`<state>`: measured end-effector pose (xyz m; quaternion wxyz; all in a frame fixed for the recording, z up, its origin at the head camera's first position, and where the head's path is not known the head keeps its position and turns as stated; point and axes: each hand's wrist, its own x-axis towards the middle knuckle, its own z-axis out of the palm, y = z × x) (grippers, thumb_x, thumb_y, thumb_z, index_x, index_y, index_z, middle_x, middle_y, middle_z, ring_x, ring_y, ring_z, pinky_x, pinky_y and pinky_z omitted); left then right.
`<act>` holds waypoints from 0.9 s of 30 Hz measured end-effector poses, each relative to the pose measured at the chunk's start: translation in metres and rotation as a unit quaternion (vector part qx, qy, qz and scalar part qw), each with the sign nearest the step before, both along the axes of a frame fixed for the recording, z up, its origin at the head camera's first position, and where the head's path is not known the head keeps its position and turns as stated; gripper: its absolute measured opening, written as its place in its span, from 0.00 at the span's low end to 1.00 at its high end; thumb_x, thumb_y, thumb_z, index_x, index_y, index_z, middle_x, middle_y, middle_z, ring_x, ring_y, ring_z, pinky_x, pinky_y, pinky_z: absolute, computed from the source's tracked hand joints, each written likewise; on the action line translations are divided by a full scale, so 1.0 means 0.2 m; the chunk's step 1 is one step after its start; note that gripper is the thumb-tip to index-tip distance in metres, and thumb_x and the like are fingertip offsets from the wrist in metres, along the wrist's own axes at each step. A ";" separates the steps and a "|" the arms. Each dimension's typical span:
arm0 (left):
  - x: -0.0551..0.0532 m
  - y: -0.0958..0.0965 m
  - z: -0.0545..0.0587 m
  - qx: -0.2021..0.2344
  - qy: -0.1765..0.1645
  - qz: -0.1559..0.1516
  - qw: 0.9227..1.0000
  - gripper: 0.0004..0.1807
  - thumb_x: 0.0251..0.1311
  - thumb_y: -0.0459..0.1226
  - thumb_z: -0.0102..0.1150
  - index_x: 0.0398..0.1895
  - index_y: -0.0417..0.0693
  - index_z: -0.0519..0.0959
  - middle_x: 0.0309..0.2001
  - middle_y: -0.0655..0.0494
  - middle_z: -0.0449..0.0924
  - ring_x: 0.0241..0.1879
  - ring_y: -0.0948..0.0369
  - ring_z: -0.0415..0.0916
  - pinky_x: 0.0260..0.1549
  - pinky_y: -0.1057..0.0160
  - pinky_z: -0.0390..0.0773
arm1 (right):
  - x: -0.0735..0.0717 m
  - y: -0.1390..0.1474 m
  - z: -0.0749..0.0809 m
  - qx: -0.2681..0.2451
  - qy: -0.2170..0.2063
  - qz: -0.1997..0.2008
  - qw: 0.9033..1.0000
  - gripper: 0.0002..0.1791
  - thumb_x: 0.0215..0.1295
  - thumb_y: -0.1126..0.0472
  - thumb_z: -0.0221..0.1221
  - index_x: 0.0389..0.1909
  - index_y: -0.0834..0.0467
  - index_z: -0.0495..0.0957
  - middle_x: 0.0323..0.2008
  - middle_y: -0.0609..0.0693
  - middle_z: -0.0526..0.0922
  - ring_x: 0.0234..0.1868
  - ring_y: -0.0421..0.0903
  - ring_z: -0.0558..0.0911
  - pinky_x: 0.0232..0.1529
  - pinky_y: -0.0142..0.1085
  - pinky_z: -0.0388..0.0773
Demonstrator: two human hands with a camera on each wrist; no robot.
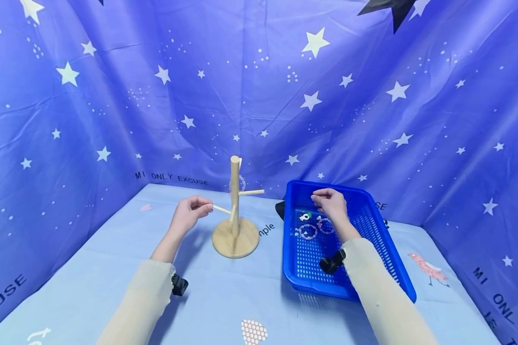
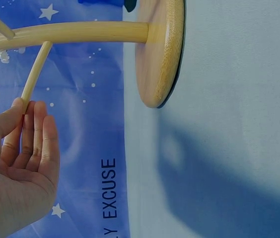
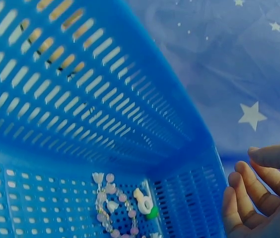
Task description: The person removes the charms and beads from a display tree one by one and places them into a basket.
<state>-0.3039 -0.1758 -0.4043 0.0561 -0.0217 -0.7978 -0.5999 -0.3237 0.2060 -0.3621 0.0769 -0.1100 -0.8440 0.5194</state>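
Note:
My left hand (image 1: 191,213) pinches the tip of a thin peg (image 2: 36,69) on a wooden peg stand (image 1: 235,191) between thumb and fingers. The stand is upright on its round base (image 1: 237,244), with more pegs sticking out of the post. Behind the post, a beaded bracelet (image 1: 243,184) shows near an upper peg. Over the blue basket (image 1: 287,249), my right hand (image 1: 331,205) hovers with loosely bent fingers and nothing visible in them. Pink and clear beaded bracelets (image 3: 132,214) lie on the basket floor beside a small white and green trinket (image 3: 145,204).
The basket has slotted walls and stands right of the stand. A light blue cloth (image 1: 224,297) covers the table. A purple star-printed curtain (image 1: 259,96) rises behind and at both sides. A black object (image 1: 280,209) pokes out behind the basket's left side.

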 end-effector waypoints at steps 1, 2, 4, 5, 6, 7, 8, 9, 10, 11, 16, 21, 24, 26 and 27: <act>0.00 0.00 0.00 0.000 0.000 -0.001 1.000 0.14 0.67 0.34 0.61 0.49 0.32 0.80 0.45 0.40 0.85 0.35 0.71 0.81 0.45 0.67 0.86 | 0.00 -0.01 0.00 0.001 0.002 0.003 1.000 0.15 0.67 0.58 0.63 0.52 0.61 0.81 0.37 0.46 0.87 0.38 0.40 0.85 0.39 0.31 0.85; 0.00 0.00 0.00 0.000 0.000 -0.001 1.000 0.13 0.67 0.34 0.61 0.49 0.32 0.80 0.45 0.40 0.85 0.35 0.71 0.81 0.45 0.68 0.86 | 0.00 -0.01 0.01 -0.001 0.004 0.006 1.000 0.16 0.67 0.58 0.63 0.52 0.62 0.81 0.37 0.47 0.87 0.37 0.40 0.85 0.42 0.35 0.86; 0.00 0.01 0.00 -0.001 0.002 -0.002 1.000 0.14 0.67 0.34 0.61 0.49 0.31 0.80 0.46 0.39 0.85 0.35 0.72 0.81 0.45 0.68 0.86 | 0.00 -0.03 0.02 0.001 0.008 0.014 1.000 0.16 0.68 0.58 0.63 0.52 0.62 0.81 0.40 0.49 0.88 0.36 0.37 0.84 0.46 0.38 0.87; 0.00 0.01 0.01 -0.002 0.003 -0.002 1.000 0.14 0.67 0.34 0.60 0.49 0.31 0.80 0.45 0.40 0.85 0.34 0.72 0.81 0.44 0.68 0.86 | 0.00 -0.04 0.03 -0.001 0.011 0.018 1.000 0.16 0.68 0.59 0.63 0.52 0.62 0.81 0.41 0.51 0.88 0.37 0.38 0.85 0.49 0.41 0.86; 0.00 0.01 0.01 -0.001 0.004 -0.002 1.000 0.13 0.67 0.33 0.60 0.49 0.31 0.80 0.45 0.40 0.85 0.34 0.72 0.81 0.44 0.69 0.86 | 0.01 -0.05 0.03 -0.001 0.012 0.020 1.000 0.16 0.68 0.59 0.63 0.52 0.62 0.81 0.42 0.52 0.88 0.37 0.38 0.85 0.50 0.42 0.86; 0.00 0.01 0.01 -0.001 0.005 -0.002 1.000 0.13 0.67 0.33 0.60 0.49 0.31 0.80 0.45 0.40 0.85 0.34 0.72 0.81 0.44 0.69 0.86 | 0.01 -0.06 0.04 -0.002 0.014 0.025 1.000 0.16 0.68 0.59 0.62 0.52 0.62 0.81 0.44 0.54 0.88 0.39 0.41 0.85 0.51 0.43 0.86; 0.00 0.01 0.01 -0.001 0.006 -0.001 1.000 0.13 0.67 0.33 0.60 0.49 0.31 0.80 0.45 0.40 0.85 0.34 0.73 0.81 0.43 0.70 0.86 | 0.01 -0.07 0.05 -0.002 0.015 0.029 0.999 0.16 0.69 0.59 0.62 0.52 0.63 0.81 0.45 0.55 0.87 0.41 0.43 0.86 0.53 0.44 0.85; 0.00 0.01 0.01 -0.001 0.006 -0.002 1.000 0.13 0.67 0.33 0.60 0.49 0.31 0.80 0.44 0.41 0.85 0.34 0.73 0.81 0.43 0.70 0.85 | 0.02 -0.09 0.05 -0.002 0.016 0.033 0.999 0.16 0.69 0.59 0.62 0.52 0.63 0.81 0.46 0.56 0.87 0.43 0.46 0.86 0.53 0.45 0.85; 0.00 0.01 0.01 -0.001 0.006 -0.001 1.000 0.13 0.67 0.33 0.60 0.49 0.31 0.80 0.44 0.41 0.85 0.33 0.73 0.80 0.43 0.70 0.85 | 0.02 -0.10 0.06 -0.004 0.016 0.035 0.999 0.15 0.69 0.59 0.62 0.52 0.62 0.81 0.47 0.56 0.87 0.45 0.47 0.86 0.54 0.45 0.85; 0.00 0.01 0.00 -0.001 0.005 -0.001 1.000 0.13 0.67 0.33 0.61 0.49 0.31 0.80 0.44 0.41 0.86 0.33 0.73 0.80 0.43 0.70 0.85 | 0.03 -0.11 0.07 -0.005 0.018 0.038 0.999 0.15 0.69 0.59 0.62 0.52 0.62 0.81 0.47 0.56 0.87 0.46 0.48 0.86 0.55 0.47 0.84; 0.00 0.00 0.00 0.000 0.002 -0.001 1.000 0.14 0.67 0.34 0.61 0.50 0.31 0.79 0.44 0.41 0.85 0.34 0.73 0.81 0.43 0.70 0.85 | 0.04 -0.16 0.09 -0.008 0.029 0.058 0.998 0.14 0.68 0.59 0.62 0.51 0.62 0.81 0.45 0.54 0.87 0.41 0.42 0.84 0.52 0.45 0.85; 0.00 0.00 0.00 0.003 0.002 -0.002 1.000 0.15 0.67 0.34 0.61 0.50 0.30 0.79 0.41 0.46 0.86 0.33 0.73 0.81 0.43 0.71 0.85 | 0.05 -0.20 0.11 -0.033 0.029 0.082 0.996 0.15 0.69 0.59 0.62 0.52 0.62 0.80 0.47 0.56 0.86 0.48 0.50 0.85 0.54 0.45 0.85; 0.00 0.00 0.00 0.000 0.002 -0.002 1.000 0.15 0.67 0.34 0.61 0.50 0.31 0.79 0.39 0.50 0.86 0.33 0.73 0.80 0.42 0.71 0.85 | 0.06 -0.23 0.12 -0.057 0.023 0.109 0.992 0.17 0.70 0.59 0.60 0.55 0.64 0.78 0.53 0.59 0.83 0.55 0.55 0.83 0.58 0.46 0.83; 0.00 0.00 0.00 0.000 0.001 -0.002 1.000 0.14 0.67 0.34 0.61 0.50 0.31 0.79 0.38 0.51 0.86 0.33 0.73 0.81 0.43 0.70 0.85 | 0.07 -0.25 0.13 -0.070 0.019 0.128 0.989 0.19 0.71 0.59 0.59 0.57 0.65 0.76 0.55 0.61 0.81 0.58 0.58 0.81 0.60 0.48 0.81; 0.00 0.00 0.01 0.001 0.000 -0.002 1.000 0.14 0.67 0.34 0.61 0.49 0.31 0.79 0.38 0.52 0.86 0.33 0.73 0.81 0.43 0.70 0.86 | 0.08 -0.26 0.14 -0.073 0.017 0.136 0.988 0.19 0.71 0.59 0.59 0.58 0.65 0.76 0.56 0.62 0.80 0.59 0.58 0.81 0.61 0.48 0.80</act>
